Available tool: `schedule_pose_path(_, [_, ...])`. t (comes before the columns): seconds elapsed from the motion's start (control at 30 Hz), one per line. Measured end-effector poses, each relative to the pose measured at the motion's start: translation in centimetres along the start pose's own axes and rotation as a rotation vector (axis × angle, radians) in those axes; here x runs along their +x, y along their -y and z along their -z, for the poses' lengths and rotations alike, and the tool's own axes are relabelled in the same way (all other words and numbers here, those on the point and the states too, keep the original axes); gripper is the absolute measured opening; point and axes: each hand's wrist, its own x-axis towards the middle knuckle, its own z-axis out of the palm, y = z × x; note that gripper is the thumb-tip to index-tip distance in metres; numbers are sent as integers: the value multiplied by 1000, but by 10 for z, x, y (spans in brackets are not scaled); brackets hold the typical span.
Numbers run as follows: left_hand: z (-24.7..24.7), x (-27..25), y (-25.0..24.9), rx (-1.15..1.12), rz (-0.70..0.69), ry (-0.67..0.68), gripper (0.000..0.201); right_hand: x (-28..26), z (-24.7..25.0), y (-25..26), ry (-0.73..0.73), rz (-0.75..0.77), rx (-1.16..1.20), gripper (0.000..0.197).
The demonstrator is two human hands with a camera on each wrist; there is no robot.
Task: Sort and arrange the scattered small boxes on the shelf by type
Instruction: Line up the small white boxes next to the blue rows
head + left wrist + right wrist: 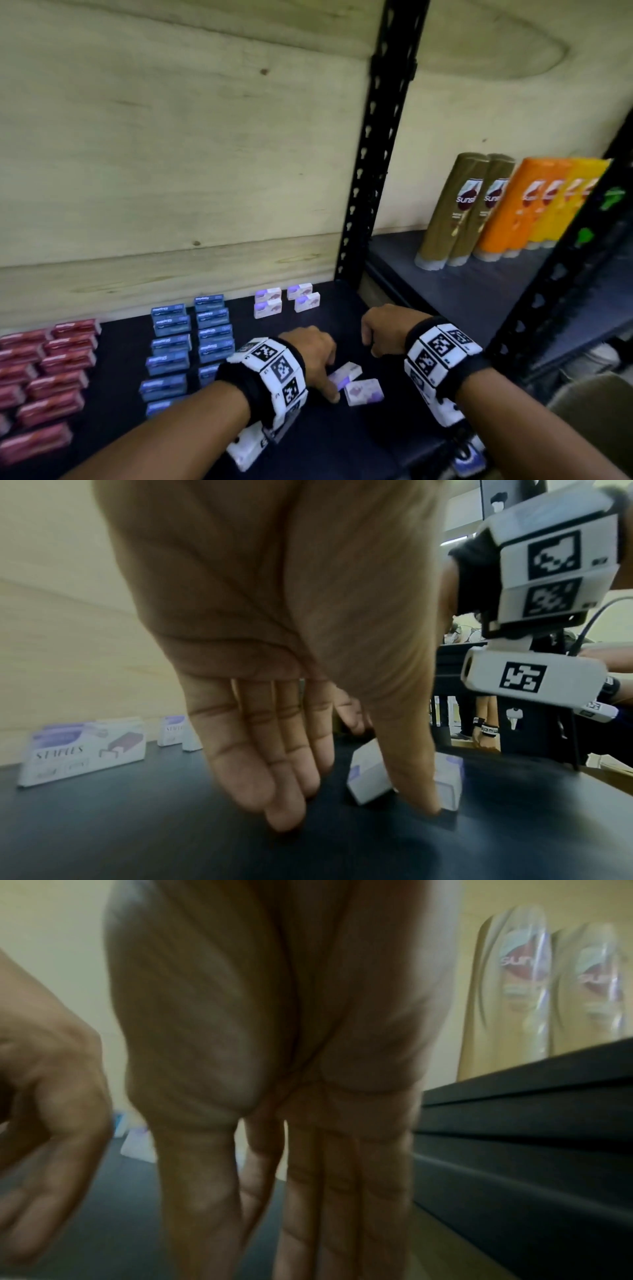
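- Head view gives the whole layout: on the dark shelf stand red boxes in rows at the left, blue staple boxes in two columns in the middle, and four white-and-purple staple boxes set upright in a small block at the back.
- Two loose white-and-purple boxes remain at the front: the farther loose box and the nearer loose box, touching each other, both lying flat with their long axes skewed to the tidy rows.
- The left hand is the nearer one; its fingers reach down, spread apart, at the left end of the farther loose box, thumb tip on the shelf, not yet closed round it as far as I can judge.
- The right hand hovers loosely curled just behind the pair, holding nothing.
- Left wrist view shows what the head view hides: the thumb stands between the two boxes, while the four straight fingers touch the shelf to the other side.
- Right wrist view is blurred; it shows straight, empty fingers and the shampoo bottles on the neighbouring shelf.
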Motion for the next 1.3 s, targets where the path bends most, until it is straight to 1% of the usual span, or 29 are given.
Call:
schedule_pose_path(0.07, [-4, 2, -5, -8, -12, -18, 59, -7, -1, -2, 53, -18, -2, 30])
schedule_pose_path(0.13, [-7, 3, -8, -11, -16, -43, 52, -12, -2, 0, 133, -17, -12, 37])
schedule_pose_path(0.23, [-7, 2, -7, 11, -10, -66, 40, -14, -8, 7, 263, 6, -17, 55])
schedule_pose_path(0.3, [-3, 0, -3, 36, -4, -72, 35, -18, -12, 15, 277, 5, -84, 63])
schedule_pose_path(0.33, [-2, -2, 1, 45, 2, -76, 32, -19, -15, 18, 267, 20, -118, 62])
schedule_pose_path(0.4, [2, -2, 9, 53, 20, -91, 22, -17, -19, 19, 236, 79, -143, 54])
schedule_pose_path(0.47, [6, -4, 19, 74, 30, -99, 14, -16, -20, 20, 186, 124, -125, 45])
schedule_pose_path(0.5, [7, -5, 24, 87, 40, -95, 13, -15, -20, 22, 158, 141, -104, 43])
schedule_pose_path(0.57, [12, -6, 33, 111, 76, -97, 15, -13, -21, 28, 121, 166, -41, 45])
schedule_pose_path(0.7, [22, -6, 52, 157, 151, -115, 20, -5, -21, 40, 84, 239, 3, 34])
schedule_pose_path(0.8, [28, -2, 63, 179, 188, -125, 25, 5, -18, 43, 3, 291, 73, 38])
schedule_pose_path(0.87, [29, 1, 69, 179, 206, -126, 26, 16, -15, 42, -55, 308, 138, 30])
schedule_pose_path(0.93, [30, 5, 73, 186, 213, -113, 27, 28, -13, 38, -134, 282, 221, 18])
schedule_pose_path(0.97, [30, 6, 74, 191, 219, -107, 28, 33, -12, 35, -175, 260, 281, 19])
schedule_pose_path(1.03, [33, 10, 76, 204, 229, -94, 28, 41, -10, 29, -224, 226, 438, 31])
schedule_pose_path(1.07, [33, 12, 77, 213, 231, -85, 28, 44, -9, 27, -228, 218, 498, 32])
schedule_pose_path(1.1, [33, 14, 77, 218, 234, -76, 28, 48, -8, 25, -224, 219, 511, 28])
schedule_pose_path(1.17, [32, 17, 78, 220, 234, -64, 29, 55, -7, 17, -233, 231, 409, 15])
schedule_pose_path(1.2, [32, 18, 77, 224, 228, -59, 29, 57, -5, 14, -240, 245, 339, 12])
schedule_pose_path(1.3, [35, 21, 78, 238, 216, -32, 32, 63, -1, 8, -228, 255, 223, 12])
